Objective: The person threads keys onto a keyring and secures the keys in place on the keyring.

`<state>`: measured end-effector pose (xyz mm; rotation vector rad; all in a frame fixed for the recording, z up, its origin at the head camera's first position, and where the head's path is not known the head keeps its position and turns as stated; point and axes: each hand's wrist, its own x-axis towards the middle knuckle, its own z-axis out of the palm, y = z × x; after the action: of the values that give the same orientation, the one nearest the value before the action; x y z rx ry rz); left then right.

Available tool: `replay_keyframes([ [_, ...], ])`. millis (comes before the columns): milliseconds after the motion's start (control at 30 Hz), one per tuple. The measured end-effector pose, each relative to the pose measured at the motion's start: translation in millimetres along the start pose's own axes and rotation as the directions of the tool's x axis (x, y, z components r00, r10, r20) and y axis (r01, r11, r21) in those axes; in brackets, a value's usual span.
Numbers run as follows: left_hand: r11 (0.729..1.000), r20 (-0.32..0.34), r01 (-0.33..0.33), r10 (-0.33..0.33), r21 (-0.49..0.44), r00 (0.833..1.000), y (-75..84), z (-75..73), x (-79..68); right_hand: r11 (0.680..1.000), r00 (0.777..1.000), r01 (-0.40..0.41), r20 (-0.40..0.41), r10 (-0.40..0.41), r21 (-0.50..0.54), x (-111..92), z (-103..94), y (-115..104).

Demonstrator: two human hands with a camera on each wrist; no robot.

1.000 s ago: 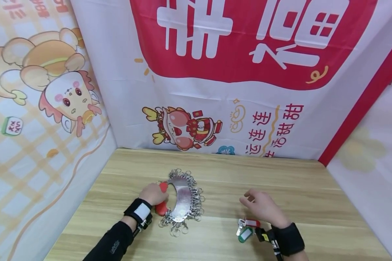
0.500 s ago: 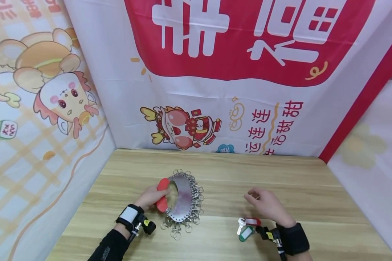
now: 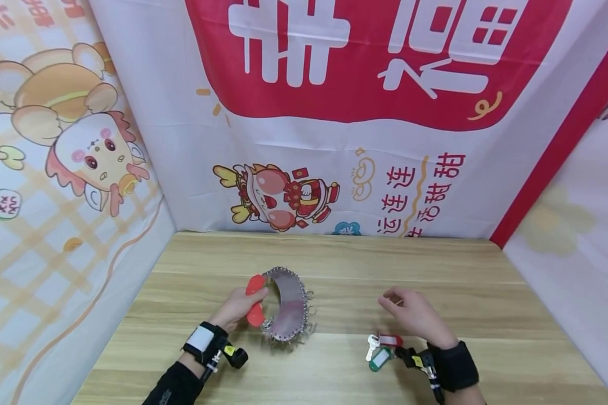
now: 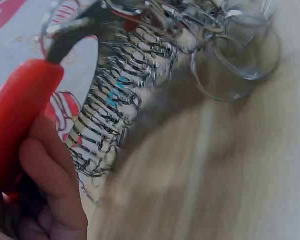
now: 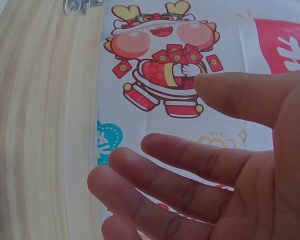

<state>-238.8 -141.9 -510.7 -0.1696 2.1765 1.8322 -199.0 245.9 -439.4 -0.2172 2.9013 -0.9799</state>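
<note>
My left hand grips the red handle of a crescent-shaped metal key holder. Many snap hooks and split rings hang along the holder's curved edge. It is tilted up, with its hooks dangling; the left wrist view shows the fingers curled round the handle and large rings swinging at the upper right. Above the table at the right, my right hand holds nothing, its fingers loosely bent. Near its wrist lie a silver key, a red key tag and a green key tag.
Both hands work over a wooden table. Printed cloth walls stand round it: a back cloth with red lettering, a left cloth and a right cloth. The bare tabletop spans between the hands.
The key holder has been raised and tipped up by my left hand, so its hooks hang down rather than fan out flat. My right hand has barely moved; the tagged keys lie still.
</note>
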Motion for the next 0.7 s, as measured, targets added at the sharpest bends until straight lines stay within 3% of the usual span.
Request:
replay_keyframes([
  [200, 0.989, 0.095, -0.012, 0.026, -0.145, 0.995, 6.7, -5.5, -16.1, 1.000, 1.000, -0.001, 0.026, 0.000, 0.012, 2, 1.2, -1],
  [433, 0.947, 0.185, 0.059, 0.000, -0.315, 0.983, 18.6, -10.2, -30.4, 1.000, 0.999, -0.012, 0.038, 0.013, -0.012, 5, -3.7, 0],
  [700, 0.923, 0.232, 0.079, 0.011, -0.377, 0.973, 21.3, -16.7, -48.5, 1.000, 0.997, -0.022, 0.071, 0.021, 0.009, 6, 0.1, 0],
])
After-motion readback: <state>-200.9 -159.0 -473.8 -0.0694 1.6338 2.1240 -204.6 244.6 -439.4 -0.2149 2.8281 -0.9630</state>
